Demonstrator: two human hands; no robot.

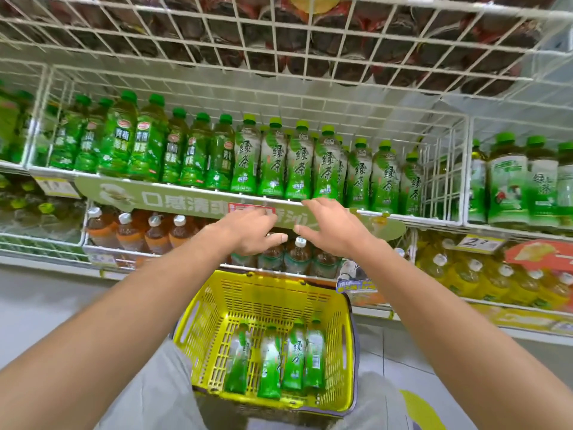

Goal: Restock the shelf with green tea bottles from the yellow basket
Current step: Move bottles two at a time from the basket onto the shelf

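The yellow basket [217, 305] stands on the floor below me, with several green tea bottles [293, 356] lying side by side in its bottom. On the wire shelf [412, 217] above it, a row of matching green tea bottles [299, 162] stands upright. My left hand [251, 232] and my right hand [333, 226] hover side by side in front of the shelf's front edge, just below that row. Both hands hold nothing, and their fingers are spread and slightly curled.
Darker green bottles [145, 144] fill the shelf's left part, and pale-label bottles [508, 187] stand in the bay to the right. Brown tea bottles [155, 231] and yellow drinks [471, 274] sit one level down. A wire rack [279, 41] of dark bottles hangs overhead.
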